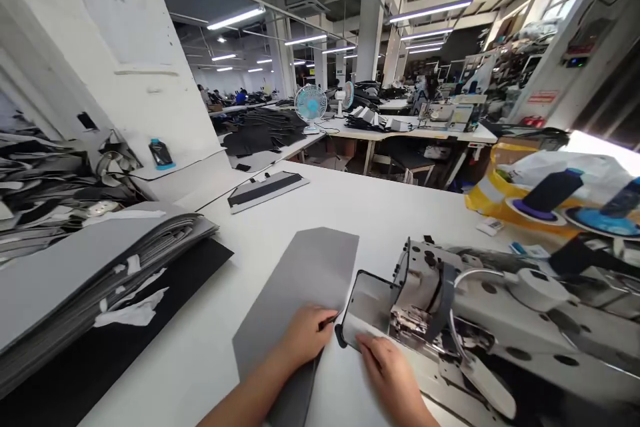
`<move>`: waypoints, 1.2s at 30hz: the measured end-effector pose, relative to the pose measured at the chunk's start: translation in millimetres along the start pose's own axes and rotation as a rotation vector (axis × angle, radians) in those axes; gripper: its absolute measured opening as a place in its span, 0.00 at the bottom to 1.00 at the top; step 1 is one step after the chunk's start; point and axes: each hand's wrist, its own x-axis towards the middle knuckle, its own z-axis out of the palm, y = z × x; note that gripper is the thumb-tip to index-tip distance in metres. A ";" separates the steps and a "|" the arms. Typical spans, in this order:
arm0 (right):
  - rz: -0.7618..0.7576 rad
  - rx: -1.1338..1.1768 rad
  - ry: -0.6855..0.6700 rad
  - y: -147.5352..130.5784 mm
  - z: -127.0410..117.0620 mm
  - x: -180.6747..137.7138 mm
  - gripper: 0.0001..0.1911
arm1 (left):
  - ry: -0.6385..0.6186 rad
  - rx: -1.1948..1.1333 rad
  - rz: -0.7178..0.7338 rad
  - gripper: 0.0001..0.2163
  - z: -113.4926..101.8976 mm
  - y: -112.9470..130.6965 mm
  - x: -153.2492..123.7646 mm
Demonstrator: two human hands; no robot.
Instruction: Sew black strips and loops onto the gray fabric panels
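Note:
A long grey fabric piece (305,280) with a pointed far end lies on the white table (360,207) in front of me. My left hand (305,333) rests on its near part, fingers curled, pressing the cloth toward the sewing machine (475,300). My right hand (387,363) lies beside the machine's head, fingers together on the cloth edge under the clear guard (367,307). The needle area is hidden behind the guard.
A thick stack of grey fabric pieces (95,267) on black material lies at my left. A flat black and grey strip (267,188) sits farther back. Thread cones (550,193) and a yellow bag (500,200) stand at right. More tables and a fan (310,107) fill the hall.

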 end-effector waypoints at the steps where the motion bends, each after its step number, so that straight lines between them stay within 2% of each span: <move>1: 0.002 0.002 -0.006 -0.3 1.4 0.8 0.13 | 0.004 0.000 -0.006 0.16 1.0 0.6 3.2; 4: -0.002 -0.034 -0.012 -4.0 4.9 2.6 0.13 | 0.037 -0.011 0.036 0.14 12.1 0.2 11.2; 8: -0.083 -0.158 -0.052 -12.4 8.8 2.0 0.19 | 0.098 0.005 0.146 0.18 34.2 3.0 26.9; 12: -0.138 -0.325 -0.114 -15.6 7.4 -6.3 0.12 | 0.057 -0.001 0.194 0.18 42.0 15.4 38.3; 15: -0.147 -0.404 -0.162 -16.1 -0.4 -19.5 0.12 | -0.038 -0.053 0.290 0.20 36.2 25.8 18.0; 20: -0.056 -0.399 -0.173 -22.5 -25.3 -45.2 0.15 | -0.072 0.079 0.435 0.23 38.3 29.8 -61.7; 23: -0.018 -0.360 -0.208 -31.3 -44.0 -63.1 0.16 | -0.065 0.167 0.494 0.23 48.2 27.2 -93.8; 28: 0.107 -0.265 -0.260 -54.8 -64.9 -97.0 0.14 | -0.057 0.176 0.671 0.12 56.3 27.1 -98.6; 32: 0.136 -0.239 -0.315 -67.9 -60.6 -111.8 0.11 | -0.069 0.115 0.679 0.09 55.5 27.6 -92.3; 36: 0.099 -0.261 -0.300 -68.1 -49.5 -111.1 0.09 | -0.101 0.067 0.638 0.08 54.2 28.0 -91.1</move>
